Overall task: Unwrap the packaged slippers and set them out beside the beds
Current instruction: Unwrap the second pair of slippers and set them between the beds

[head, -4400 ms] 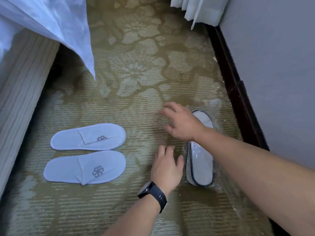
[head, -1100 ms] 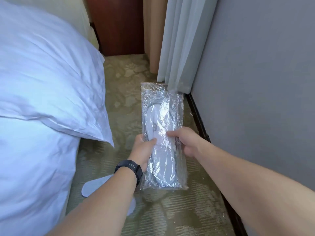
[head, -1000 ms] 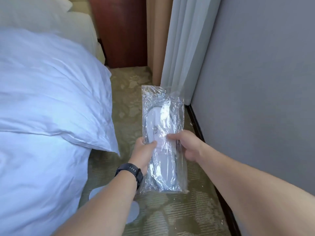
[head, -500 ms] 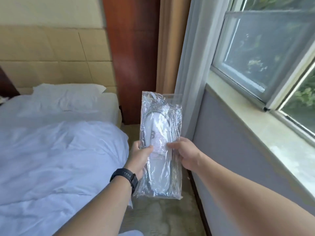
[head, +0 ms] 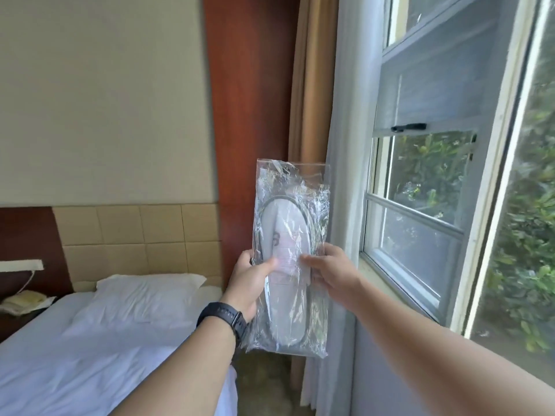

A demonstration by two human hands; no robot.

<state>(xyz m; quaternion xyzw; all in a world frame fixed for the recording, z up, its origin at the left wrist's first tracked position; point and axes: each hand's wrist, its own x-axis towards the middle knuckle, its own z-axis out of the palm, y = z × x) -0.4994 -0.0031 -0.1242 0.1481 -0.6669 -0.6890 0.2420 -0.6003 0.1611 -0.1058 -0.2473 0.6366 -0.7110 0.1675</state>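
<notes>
I hold a clear plastic packet of white slippers point(head: 289, 235) upright in front of me, between the bed and the window. My left hand point(head: 250, 283), with a black watch on its wrist, grips the packet's left edge at mid-height. My right hand point(head: 332, 273) pinches the right edge at the same height. The packet looks sealed, with a crinkled flap at the top. The unwrapped pair on the floor is out of view.
A bed point(head: 90, 355) with white sheets and a pillow point(head: 144, 288) lies at lower left. A window point(head: 435, 205) with white and tan curtains point(head: 345, 115) fills the right. A bedside phone point(head: 21, 301) sits far left. A strip of carpet point(head: 264, 382) shows below the packet.
Both hands picked the packet up from the carpet and raised it. The view tilted up from the floor to the headboard and window, so the laid-out slippers left the frame.
</notes>
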